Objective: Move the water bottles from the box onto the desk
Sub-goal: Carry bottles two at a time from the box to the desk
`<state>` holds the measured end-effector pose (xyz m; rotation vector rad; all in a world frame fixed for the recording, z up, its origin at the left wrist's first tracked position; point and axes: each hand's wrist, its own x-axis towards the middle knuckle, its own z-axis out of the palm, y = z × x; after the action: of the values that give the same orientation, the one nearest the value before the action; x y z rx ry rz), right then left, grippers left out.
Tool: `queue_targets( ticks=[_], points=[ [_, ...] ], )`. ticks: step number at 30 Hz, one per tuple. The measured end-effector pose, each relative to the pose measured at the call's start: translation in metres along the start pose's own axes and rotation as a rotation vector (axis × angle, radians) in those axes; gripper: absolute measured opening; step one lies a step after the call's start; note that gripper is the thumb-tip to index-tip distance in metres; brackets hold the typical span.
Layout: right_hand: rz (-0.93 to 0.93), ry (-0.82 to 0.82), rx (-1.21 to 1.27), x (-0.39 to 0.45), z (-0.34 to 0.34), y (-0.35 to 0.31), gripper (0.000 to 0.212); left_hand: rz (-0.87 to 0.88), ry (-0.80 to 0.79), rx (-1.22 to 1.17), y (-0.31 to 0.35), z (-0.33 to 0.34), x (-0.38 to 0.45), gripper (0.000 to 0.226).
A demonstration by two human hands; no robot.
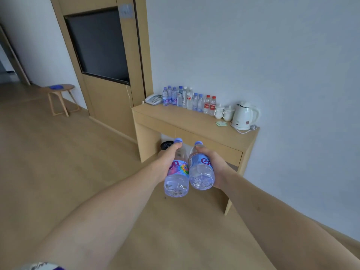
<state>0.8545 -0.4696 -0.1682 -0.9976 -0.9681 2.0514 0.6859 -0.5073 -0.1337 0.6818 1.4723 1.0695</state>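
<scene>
My left hand [165,162] grips a clear water bottle [176,182] with a blue cap and a colourful label. My right hand [216,164] grips a second clear bottle [201,172] with a blue cap and a blue label. Both bottles are held out in front of me, side by side, tilted with their caps pointing toward the wooden desk [175,117]. They hang in the air short of the desk's front edge. Several water bottles [190,99] stand in a row at the back of the desk against the wall. No box is in view.
On the desk sit a telephone [153,99] at the left, two white cups [224,113], a white kettle [244,116] and a small green packet [221,123]. A dark bin [166,145] stands under the desk. A wooden panel with a dark screen [99,45] and a stool [60,98] stand to the left.
</scene>
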Motion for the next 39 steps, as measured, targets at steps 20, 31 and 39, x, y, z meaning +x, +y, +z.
queue_targets(
  ticks=[20, 31, 39],
  points=[
    [0.046, -0.01, -0.08, 0.311, 0.026, -0.11, 0.043, 0.007, 0.002, 0.011, 0.146, -0.082, 0.296, 0.053],
    [0.106, 0.0, -0.099, 0.493, -0.013, -0.231, 0.044, 0.006, 0.062, -0.013, 0.255, -0.066, 0.477, 0.055],
    [0.125, -0.053, -0.033, 0.587, -0.021, -0.271, 0.042, -0.006, 0.143, -0.043, 0.29, -0.075, 0.572, 0.052]
  ],
)
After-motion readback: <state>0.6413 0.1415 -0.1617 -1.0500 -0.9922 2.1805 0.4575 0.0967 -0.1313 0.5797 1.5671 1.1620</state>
